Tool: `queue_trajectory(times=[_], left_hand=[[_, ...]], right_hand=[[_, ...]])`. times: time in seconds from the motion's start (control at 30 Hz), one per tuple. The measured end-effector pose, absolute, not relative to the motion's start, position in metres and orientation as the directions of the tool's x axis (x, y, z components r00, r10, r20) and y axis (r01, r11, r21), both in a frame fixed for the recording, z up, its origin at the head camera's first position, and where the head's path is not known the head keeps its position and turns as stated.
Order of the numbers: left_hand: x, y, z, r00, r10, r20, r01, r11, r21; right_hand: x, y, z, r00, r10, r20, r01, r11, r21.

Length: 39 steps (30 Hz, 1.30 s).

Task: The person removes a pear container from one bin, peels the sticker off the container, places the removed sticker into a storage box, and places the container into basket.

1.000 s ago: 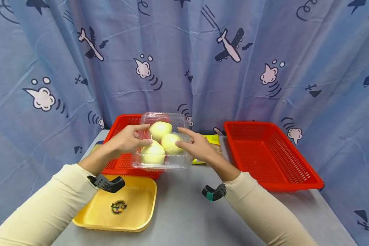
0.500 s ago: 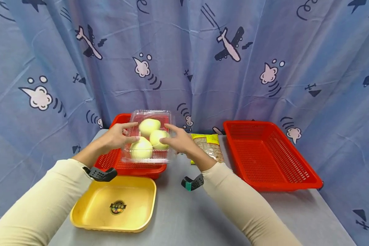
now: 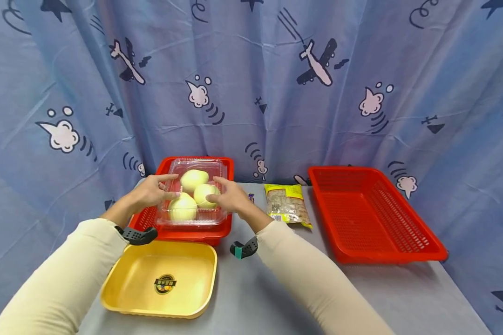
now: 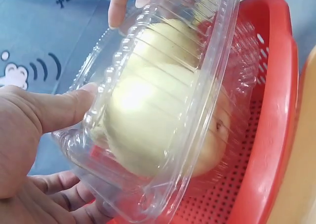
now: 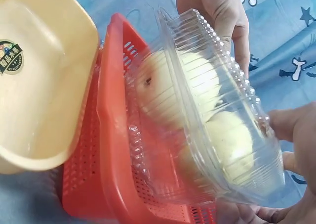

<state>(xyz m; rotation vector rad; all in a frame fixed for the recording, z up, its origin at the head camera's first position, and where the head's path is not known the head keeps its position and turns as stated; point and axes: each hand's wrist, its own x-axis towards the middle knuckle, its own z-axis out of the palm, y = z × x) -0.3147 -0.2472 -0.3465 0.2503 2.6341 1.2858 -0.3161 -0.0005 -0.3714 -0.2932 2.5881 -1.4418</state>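
Both hands hold a clear plastic clamshell box [image 3: 201, 216] with three pale yellow pears [image 3: 183, 208] inside. My left hand [image 3: 152, 191] grips its left side, thumb on the near part. On the opposite side my right hand [image 3: 229, 195] grips the box the same way. Its lid is closed over the fruit. Below the box is the left red basket [image 3: 222, 231], whose rim surrounds most of it in the head view. In the left wrist view the box [image 4: 148, 199] tilts over the perforated basket floor; the right wrist view shows the basket wall [image 5: 116, 135] close beside it.
A yellow tray [image 3: 193, 293] with a round label sits in front of the left basket. A second red basket [image 3: 375, 223] stands at the right. Between the baskets lie a yellow-topped plastic bag [image 3: 287, 202] with brownish contents and a small purple packet [image 3: 251, 197]. A curtain hangs behind.
Both hands have carried the box of pears left and lowered it over the left red basket. The yellow-topped bag and the small purple packet have come into fuller view.
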Motion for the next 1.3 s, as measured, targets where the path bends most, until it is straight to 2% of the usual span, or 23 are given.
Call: queue_trajectory(times=[0.43, 0.87, 1.3], left_hand=[[-0.327, -0.257, -0.376, -0.976, 0.185, -0.117, 0.005, 0.553, 0.833], [-0.33, -0.254, -0.397, -0.969, 0.107, -0.223, -0.112, 0.615, 0.78], [-0.327, -0.254, -0.409, -0.972, 0.11, -0.207, -0.076, 0.687, 0.723]], right_hand=[[-0.323, -0.029, -0.39, -0.982, -0.188, -0.014, -0.119, 0.677, -0.727], [-0.318, -0.049, -0.407, -0.987, -0.144, -0.073, -0.069, 0.787, -0.613], [-0.316, -0.056, -0.414, -0.985, -0.145, -0.095, -0.065, 0.818, -0.571]])
